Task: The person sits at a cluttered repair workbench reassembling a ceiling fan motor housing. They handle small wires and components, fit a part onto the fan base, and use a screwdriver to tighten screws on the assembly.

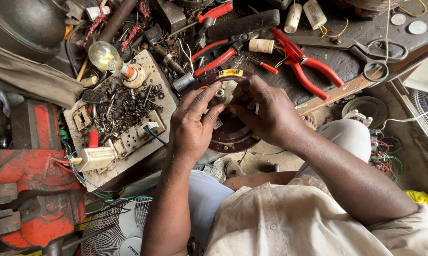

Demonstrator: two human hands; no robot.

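A round maroon motor [230, 135] sat at the frame's centre, against the tabletop [346, 61] edge. Both hands pinched small parts at its hub: left hand [192, 125] from the left, right hand [266, 114] from the right, fingers closed. Red pliers [308, 66] lay upper right; a bulb [105, 56] stood upper left.

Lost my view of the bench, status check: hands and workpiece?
Left hand and right hand pinch at the hub of the round maroon motor housing. Red pliers lie beyond, clear.
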